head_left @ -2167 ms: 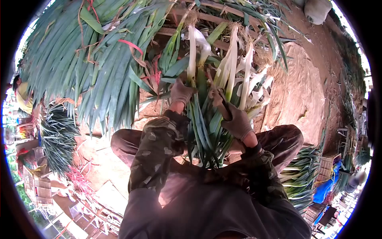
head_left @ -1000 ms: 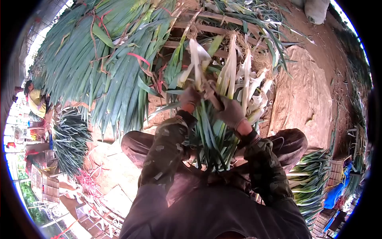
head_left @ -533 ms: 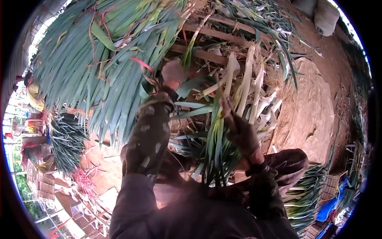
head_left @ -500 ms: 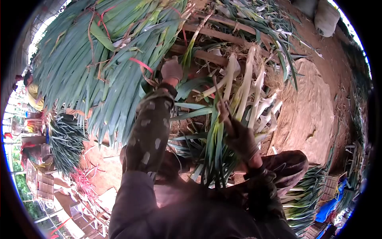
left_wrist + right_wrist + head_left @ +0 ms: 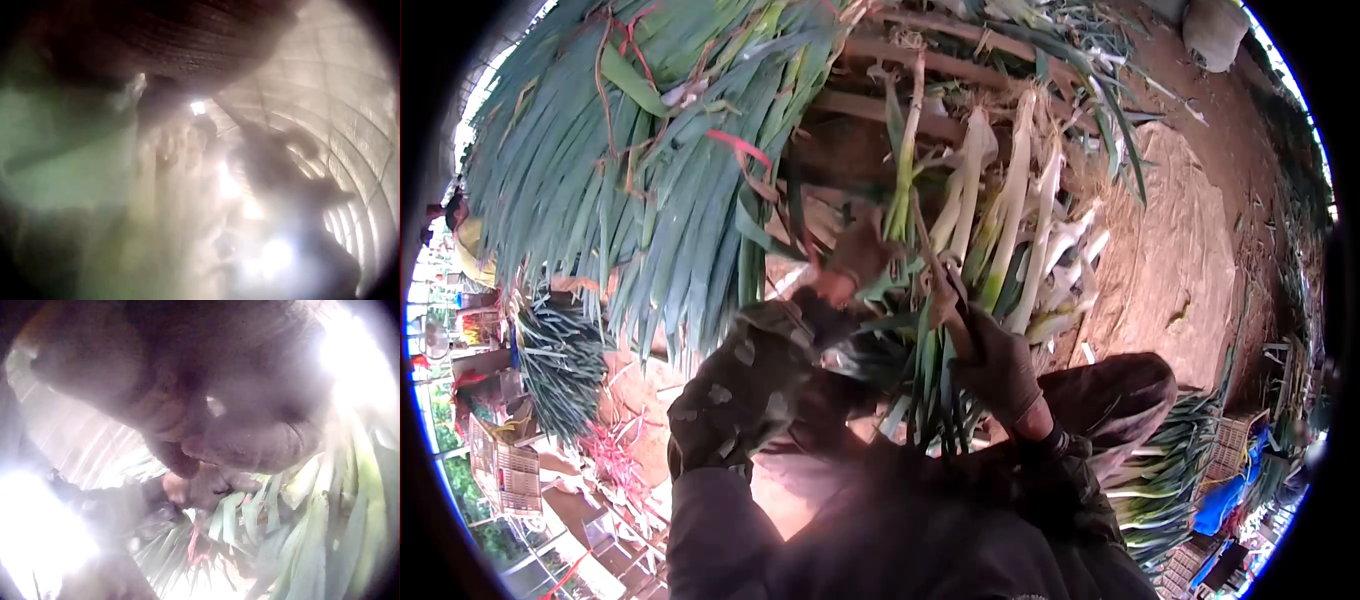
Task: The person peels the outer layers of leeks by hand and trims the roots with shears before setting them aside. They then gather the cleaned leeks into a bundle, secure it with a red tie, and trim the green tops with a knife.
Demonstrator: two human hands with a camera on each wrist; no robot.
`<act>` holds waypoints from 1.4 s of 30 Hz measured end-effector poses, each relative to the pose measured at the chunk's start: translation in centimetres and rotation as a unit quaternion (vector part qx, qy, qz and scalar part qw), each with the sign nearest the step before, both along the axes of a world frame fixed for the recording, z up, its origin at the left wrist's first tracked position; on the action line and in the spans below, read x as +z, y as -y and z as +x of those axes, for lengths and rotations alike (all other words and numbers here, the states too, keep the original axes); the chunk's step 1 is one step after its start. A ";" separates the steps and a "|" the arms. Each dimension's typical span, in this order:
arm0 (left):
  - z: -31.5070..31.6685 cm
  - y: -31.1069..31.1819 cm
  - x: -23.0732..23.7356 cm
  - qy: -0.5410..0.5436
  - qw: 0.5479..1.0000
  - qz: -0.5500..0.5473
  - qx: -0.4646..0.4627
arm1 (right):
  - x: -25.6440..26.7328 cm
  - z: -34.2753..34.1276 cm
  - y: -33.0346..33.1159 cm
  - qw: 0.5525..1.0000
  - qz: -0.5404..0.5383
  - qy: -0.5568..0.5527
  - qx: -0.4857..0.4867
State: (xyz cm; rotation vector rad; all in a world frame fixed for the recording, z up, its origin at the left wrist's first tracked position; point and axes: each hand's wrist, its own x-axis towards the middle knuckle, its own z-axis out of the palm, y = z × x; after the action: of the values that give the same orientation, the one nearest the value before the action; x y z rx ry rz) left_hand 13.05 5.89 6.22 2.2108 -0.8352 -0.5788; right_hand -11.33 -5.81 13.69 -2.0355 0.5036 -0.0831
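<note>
In the head view my gloved left hand (image 5: 860, 258) grips a leek (image 5: 910, 135) low on its green part. The leek's pale stem and roots point away from me. My gloved right hand (image 5: 1000, 375) holds a knife (image 5: 932, 255) with a thin blade, tip pointing forward, just right of that leek. Leeks with white stems (image 5: 1012, 190) and roots lie side by side beyond the knife, their green leaves running toward my lap. The left wrist view is blurred and mostly glove (image 5: 181, 50). In the right wrist view curled gloved fingers (image 5: 250, 447) fill the top.
A large heap of leeks (image 5: 650, 190) with red ties lies at the left. Wooden slats (image 5: 940, 65) run behind the work. A brown sheet (image 5: 1170, 260) covers ground at the right. Another leek pile (image 5: 1165, 470) and crates (image 5: 1230, 440) stand lower right.
The left hand let go of the earlier stalks, reached forward left to a single leek and has brought it back and rightward. The right hand keeps the knife and has shifted slightly toward me.
</note>
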 end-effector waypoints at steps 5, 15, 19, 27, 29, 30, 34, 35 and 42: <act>-8.9 -6.2 -5.0 -0.095 0.995 -0.010 0.018 | 0.0 -3.3 -2.4 0.996 -0.026 -0.078 0.036; -9.3 -6.5 -7.4 -0.263 0.946 -0.146 0.119 | -1.3 -9.3 -6.7 0.992 -0.087 -0.081 0.044; -8.4 -6.4 -10.0 -0.211 0.962 -0.156 0.079 | -1.8 -7.7 -7.2 0.991 -0.107 -0.077 0.029; -8.4 -6.3 -9.7 -0.095 0.986 -0.113 0.077 | -2.5 -5.3 -7.5 0.987 -0.118 -0.108 0.032; -8.4 -6.2 -10.3 -0.056 0.990 -0.102 0.077 | -2.2 -5.6 -7.7 0.984 -0.131 -0.116 0.034; -8.5 -6.1 -10.2 -0.067 0.990 -0.100 0.079 | -2.1 -5.7 -7.7 0.983 -0.137 -0.121 0.033; -8.8 -6.0 -9.9 -0.092 0.987 -0.105 0.082 | -3.8 -3.6 -6.6 0.979 -0.152 -0.131 0.024; -8.8 -6.1 -9.9 -0.094 0.986 -0.111 0.082 | -3.9 -2.9 -6.2 0.980 -0.153 -0.127 0.024; -8.9 -6.2 -8.7 -0.067 0.991 -0.094 0.067 | -5.4 2.5 -3.0 0.978 -0.174 -0.114 -0.016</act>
State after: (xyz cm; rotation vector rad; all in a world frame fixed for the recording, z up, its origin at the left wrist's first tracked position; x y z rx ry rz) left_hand 4.20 12.13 -2.46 2.0151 -0.6393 -0.5536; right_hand -8.81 -2.76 8.24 -2.3948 0.7042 0.0470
